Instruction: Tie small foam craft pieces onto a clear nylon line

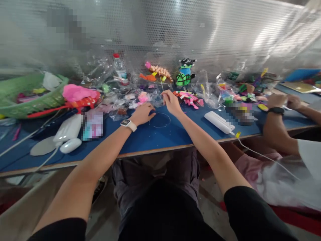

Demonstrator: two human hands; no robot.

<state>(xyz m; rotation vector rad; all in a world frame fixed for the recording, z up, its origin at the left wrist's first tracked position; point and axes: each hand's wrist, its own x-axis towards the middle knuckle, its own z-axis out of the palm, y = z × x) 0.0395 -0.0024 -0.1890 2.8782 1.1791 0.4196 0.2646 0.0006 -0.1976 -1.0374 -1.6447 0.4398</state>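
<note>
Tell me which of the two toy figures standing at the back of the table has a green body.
The right figure, with a blue and black top; the left figure is orange and pink.

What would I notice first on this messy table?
Bright toys stand at the back of the blue table: a green-and-blue figure beside an orange figure. In front, the person's right hand pinches a thin wire upright, and the left hand rests by a wire loop. A green basket sits far left.
</note>
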